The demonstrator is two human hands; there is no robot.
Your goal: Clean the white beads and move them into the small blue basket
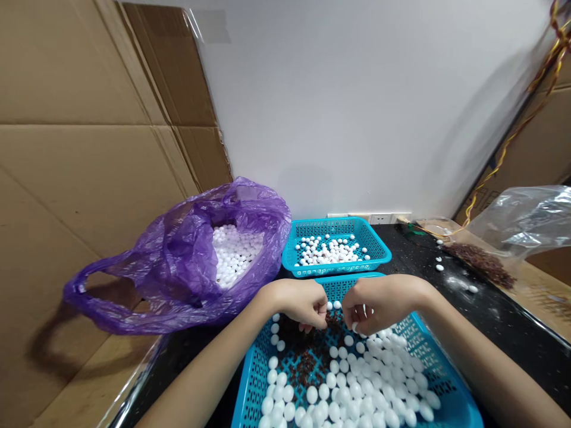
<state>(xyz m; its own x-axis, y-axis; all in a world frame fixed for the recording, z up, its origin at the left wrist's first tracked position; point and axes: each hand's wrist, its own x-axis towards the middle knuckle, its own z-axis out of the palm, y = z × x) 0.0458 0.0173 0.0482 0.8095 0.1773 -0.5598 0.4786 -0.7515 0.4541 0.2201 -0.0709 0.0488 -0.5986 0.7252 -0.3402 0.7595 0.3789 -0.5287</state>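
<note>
My left hand (307,303) is closed, knuckles up, over the far left part of the near blue-green plastic basket (461,395). Its fingertips point down at a patch of dark reddish-brown bits (307,362), and whatever they pinch is hidden. Just to the right, my right hand (379,303) has its fingers curled around a small white egg-shaped ball (355,327) at the fingertips. Many similar white balls (366,392) fill the right and front of this basket. A few more line its left side, around the brown bits.
Behind stands a second blue-green basket (386,257) with scattered white balls. At left, a purple plastic bag (178,238) gapes over more balls. On the black countertop (450,309) at right lie loose balls and a reddish-brown heap (482,261) by a clear bag (526,214).
</note>
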